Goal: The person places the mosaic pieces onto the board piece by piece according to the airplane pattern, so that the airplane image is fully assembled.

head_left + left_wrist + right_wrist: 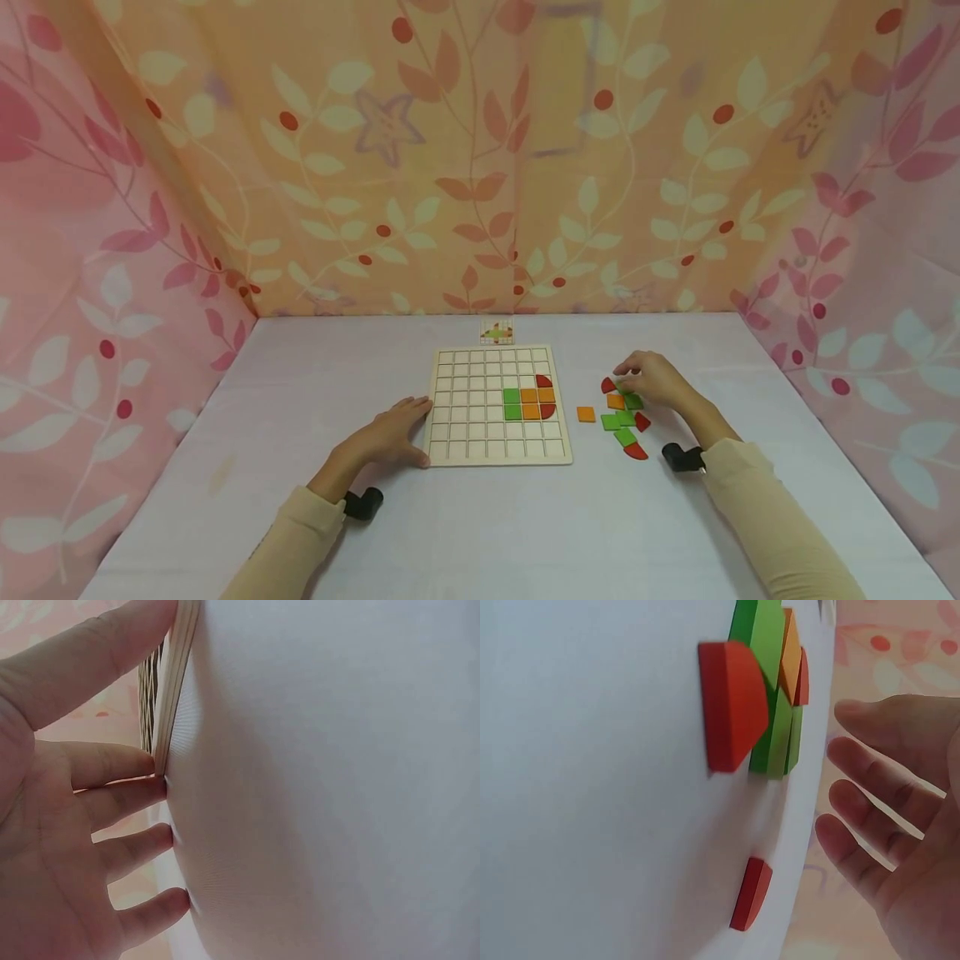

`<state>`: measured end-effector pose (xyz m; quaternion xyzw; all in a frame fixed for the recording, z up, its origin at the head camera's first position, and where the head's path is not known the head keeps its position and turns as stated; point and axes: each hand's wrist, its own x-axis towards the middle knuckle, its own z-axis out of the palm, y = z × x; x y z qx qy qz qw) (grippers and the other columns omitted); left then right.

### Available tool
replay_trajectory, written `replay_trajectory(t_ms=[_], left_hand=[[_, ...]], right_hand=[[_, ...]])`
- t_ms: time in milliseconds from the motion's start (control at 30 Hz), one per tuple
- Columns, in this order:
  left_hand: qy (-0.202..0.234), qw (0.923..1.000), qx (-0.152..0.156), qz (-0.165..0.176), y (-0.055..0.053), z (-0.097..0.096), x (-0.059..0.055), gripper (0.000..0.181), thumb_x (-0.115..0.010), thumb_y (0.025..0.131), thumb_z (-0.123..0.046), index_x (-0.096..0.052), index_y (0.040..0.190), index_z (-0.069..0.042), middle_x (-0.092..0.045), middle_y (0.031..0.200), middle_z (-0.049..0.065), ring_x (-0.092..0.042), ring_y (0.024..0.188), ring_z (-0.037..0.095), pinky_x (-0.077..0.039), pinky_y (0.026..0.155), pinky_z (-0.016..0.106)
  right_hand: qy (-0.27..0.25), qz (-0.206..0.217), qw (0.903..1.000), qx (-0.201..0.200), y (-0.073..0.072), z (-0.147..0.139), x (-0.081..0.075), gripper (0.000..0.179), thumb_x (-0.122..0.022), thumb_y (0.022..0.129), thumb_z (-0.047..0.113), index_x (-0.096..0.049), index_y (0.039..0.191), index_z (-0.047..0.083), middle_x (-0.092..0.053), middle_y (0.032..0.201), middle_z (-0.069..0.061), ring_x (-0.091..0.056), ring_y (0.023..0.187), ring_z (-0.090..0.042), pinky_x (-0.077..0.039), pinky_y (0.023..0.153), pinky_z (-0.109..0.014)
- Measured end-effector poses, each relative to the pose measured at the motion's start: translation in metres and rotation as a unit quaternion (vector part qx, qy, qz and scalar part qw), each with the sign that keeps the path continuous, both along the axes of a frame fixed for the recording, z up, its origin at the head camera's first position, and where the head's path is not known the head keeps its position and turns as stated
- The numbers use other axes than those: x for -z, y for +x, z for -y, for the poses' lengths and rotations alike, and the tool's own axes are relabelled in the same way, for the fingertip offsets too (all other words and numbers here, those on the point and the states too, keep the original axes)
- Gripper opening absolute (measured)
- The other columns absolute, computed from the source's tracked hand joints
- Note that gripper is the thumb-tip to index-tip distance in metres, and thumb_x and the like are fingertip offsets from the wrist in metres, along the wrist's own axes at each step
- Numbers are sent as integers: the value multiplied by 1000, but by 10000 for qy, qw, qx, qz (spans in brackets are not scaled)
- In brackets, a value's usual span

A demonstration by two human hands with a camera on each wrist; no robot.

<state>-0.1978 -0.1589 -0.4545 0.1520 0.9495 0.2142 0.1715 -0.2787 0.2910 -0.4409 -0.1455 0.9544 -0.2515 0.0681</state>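
Observation:
My left hand (386,435) rests at the left edge of a wooden grid board (495,464), thumb and fingers spread. In the left wrist view the thumb and fingertips (154,761) touch the board's side (178,682) and the tabletop. Red, orange and green tiles lie in cells on the board's right half. My right hand (656,383) hovers over loose tiles right of the board. In the right wrist view its fingers (845,796) are slightly bent, with nothing between them. Near them lie a red quarter-round tile (739,705), a green tile (761,637) and an orange tile (789,656).
A small pattern card (497,332) lies behind the board. One orange square tile (586,414) sits between the board and the loose tiles. Patterned curtains (390,208) enclose the white table (487,533) at the back and sides.

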Motion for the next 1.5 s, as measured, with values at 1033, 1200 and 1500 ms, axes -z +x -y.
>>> replay_trajectory(t_ms=[1033, 1200, 1500], left_hand=[[-48, 10000, -65, 56, 0, -2, -1, 96, -86, 72, -28, -36, 150, -3, -32, 158, 14, -21, 149, 38, -24, 115, 63], [-36, 10000, -60, 70, 1, -2, -1, 96, -86, 72, -28, -35, 150, -3, -32, 158, 14, -21, 149, 38, -24, 115, 62], [33, 10000, -21, 34, 1, -2, -2, 96, -86, 72, -27, -36, 149, -1, -33, 158, 16, -21, 149, 39, -23, 115, 62]], right_hand=[[426, 480, 9979, 116, -8, -5, 7, 25, -65, 83, 3, -71, 106, -5, -66, 95, -14, -54, 81, -23, -50, 77, -38], [444, 559, 9974, 94, -9, -6, 8, 28, -65, 81, 0, -71, 107, -5, -66, 98, -15, -54, 82, -24, -50, 77, -39], [569, 457, 9973, -54, -10, -6, 9, 31, -65, 78, -1, -71, 108, -5, -64, 98, -15, -54, 82, -25, -50, 77, -39]])
